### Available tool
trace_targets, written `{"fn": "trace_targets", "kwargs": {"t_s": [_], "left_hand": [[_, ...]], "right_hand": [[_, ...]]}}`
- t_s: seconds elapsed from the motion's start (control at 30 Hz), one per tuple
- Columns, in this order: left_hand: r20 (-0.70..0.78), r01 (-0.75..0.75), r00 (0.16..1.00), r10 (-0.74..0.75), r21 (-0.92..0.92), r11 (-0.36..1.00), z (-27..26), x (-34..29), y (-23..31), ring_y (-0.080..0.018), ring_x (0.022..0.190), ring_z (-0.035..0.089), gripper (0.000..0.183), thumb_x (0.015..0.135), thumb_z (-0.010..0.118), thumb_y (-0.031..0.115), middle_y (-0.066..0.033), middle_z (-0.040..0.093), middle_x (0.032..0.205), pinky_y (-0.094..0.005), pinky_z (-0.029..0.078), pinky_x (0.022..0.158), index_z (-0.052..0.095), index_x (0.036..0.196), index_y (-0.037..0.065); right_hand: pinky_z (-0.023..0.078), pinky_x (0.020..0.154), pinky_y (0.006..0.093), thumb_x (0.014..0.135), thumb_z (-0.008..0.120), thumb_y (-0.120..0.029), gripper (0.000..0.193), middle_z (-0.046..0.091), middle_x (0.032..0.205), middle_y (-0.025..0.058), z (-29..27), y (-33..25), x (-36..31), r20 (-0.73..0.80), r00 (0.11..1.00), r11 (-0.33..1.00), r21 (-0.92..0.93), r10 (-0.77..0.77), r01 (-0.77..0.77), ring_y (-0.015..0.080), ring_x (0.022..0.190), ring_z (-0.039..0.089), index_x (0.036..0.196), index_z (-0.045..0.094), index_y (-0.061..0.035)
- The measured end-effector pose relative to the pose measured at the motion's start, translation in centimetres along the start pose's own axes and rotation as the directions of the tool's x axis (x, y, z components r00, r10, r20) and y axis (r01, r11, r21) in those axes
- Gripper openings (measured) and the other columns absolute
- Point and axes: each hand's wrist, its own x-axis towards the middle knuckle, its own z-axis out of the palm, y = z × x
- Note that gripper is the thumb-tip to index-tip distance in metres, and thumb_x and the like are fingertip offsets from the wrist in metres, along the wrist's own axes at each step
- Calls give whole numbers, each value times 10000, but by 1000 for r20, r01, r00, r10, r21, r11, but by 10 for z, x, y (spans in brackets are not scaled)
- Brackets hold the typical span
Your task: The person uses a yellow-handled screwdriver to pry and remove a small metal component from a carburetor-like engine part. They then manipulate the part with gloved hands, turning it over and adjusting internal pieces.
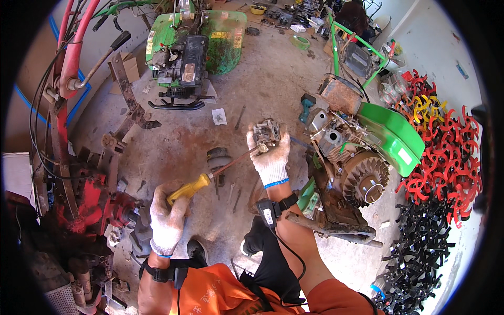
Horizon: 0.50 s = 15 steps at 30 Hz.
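Observation:
My left hand (168, 218), in a white work glove, is closed round the yellow handle of a screwdriver (190, 188). Its rusty shaft slants up to the right, and the tip meets or overlaps the lower edge of a small metal carburetor (266, 133). That part sits in the fingers of my gloved right hand (271, 161), which grips it from below and both sides. Whether the tip is seated in a screw is too small to tell. On the floor behind the screwdriver lies a dark round part (218, 157).
At right stands a partly dismantled engine (336, 139) with a finned flywheel (365, 179) and green cover (394, 137). Red tiller blades (446, 163) and black ones (420, 252) lie heaped by the wall. A green machine (184, 58) stands ahead, a red one (86, 205) at left.

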Motion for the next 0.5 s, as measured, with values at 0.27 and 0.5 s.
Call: {"fn": "trace_targets", "kwargs": {"t_s": [0.27, 0.5], "left_hand": [[2, -25, 1000, 25, 16, 1000, 0, -1, 1, -89, 738, 592, 300, 1018, 641, 44, -70, 691, 986, -253, 493, 669, 609, 1311, -13], [4, -21, 1000, 21, 15, 1000, 0, -2, 1, -89, 753, 596, 318, 1017, 638, 41, -75, 698, 1033, -250, 498, 679, 603, 1328, -13]], "right_hand": [[682, 936, 529, 1005, 737, -494, 482, 782, 1111, 139, 3, 0, -1, -47, 999, 999, 44, 8, -6, 416, 1107, 747, 1148, 737, -34], [686, 929, 520, 1012, 727, -490, 464, 785, 1095, 130, 4, 1, -1, -37, 999, 1000, 25, 2, -1, 414, 1100, 751, 1133, 742, -42]]}}
